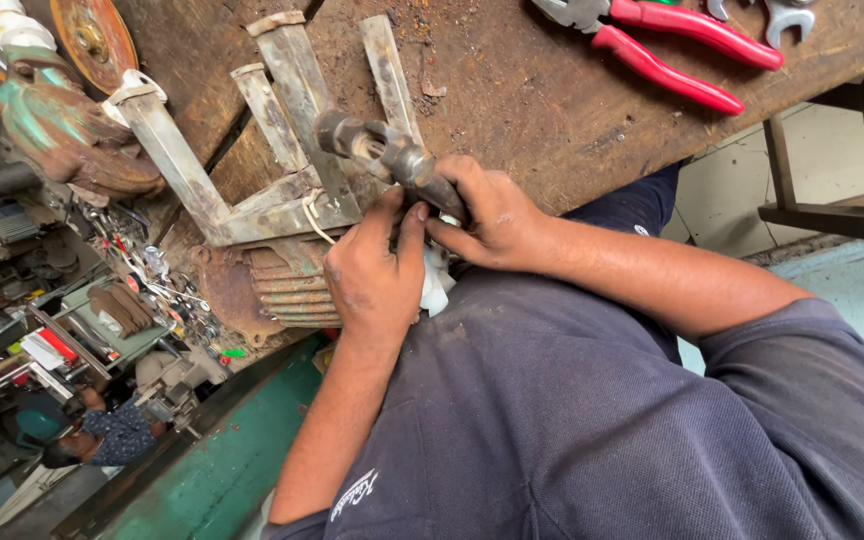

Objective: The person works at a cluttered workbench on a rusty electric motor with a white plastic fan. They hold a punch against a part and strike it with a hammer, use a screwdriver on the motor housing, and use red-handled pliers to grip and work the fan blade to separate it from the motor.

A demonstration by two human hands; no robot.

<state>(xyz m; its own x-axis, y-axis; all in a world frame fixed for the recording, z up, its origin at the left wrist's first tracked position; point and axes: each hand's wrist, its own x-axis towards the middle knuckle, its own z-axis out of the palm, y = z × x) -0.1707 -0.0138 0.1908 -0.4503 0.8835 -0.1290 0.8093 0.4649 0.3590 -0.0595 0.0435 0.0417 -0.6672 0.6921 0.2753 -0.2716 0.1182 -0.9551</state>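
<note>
Hands [432, 240] gripping rusty, dark metal shaft [392, 155]

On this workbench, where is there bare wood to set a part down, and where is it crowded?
Bare wood lies on the bench between the rusty metal bracket and the red-handled pliers, above the right hand. It is crowded at the bench's near edge, where both hands hold a rusty shaft part, the left hand beside the finned motor housing.
</note>
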